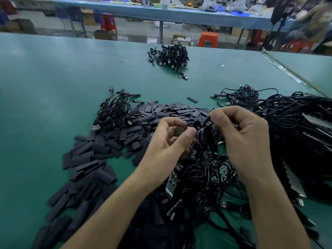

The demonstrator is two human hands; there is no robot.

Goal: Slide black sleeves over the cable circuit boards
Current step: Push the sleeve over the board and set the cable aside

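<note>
A small green circuit board (180, 131) sits pinched in the grip of the left hand (167, 141), between thumb tip and curled fingers, raised just above the heap. Just beside it, the right hand (242, 133) has its grip closed, thumb pressed over curled fingers on dark strands of the cable tangle (206, 173). Blur hides whether a sleeve is in there too. The two hands are near each other but not touching.

The black sleeves (111, 141) lie in a loose flat spread under and to the left of the left hand, running toward the near edge. A larger cable heap (296, 126) crowds the right side, touching the tangle. A smaller coil of cables (115, 108) rests at the spread's far left corner. A separate far bundle (168, 56) lies well apart, near the far edge of the green desk (45, 87). Bare surface opens to the left and between the spread and the far bundle.
</note>
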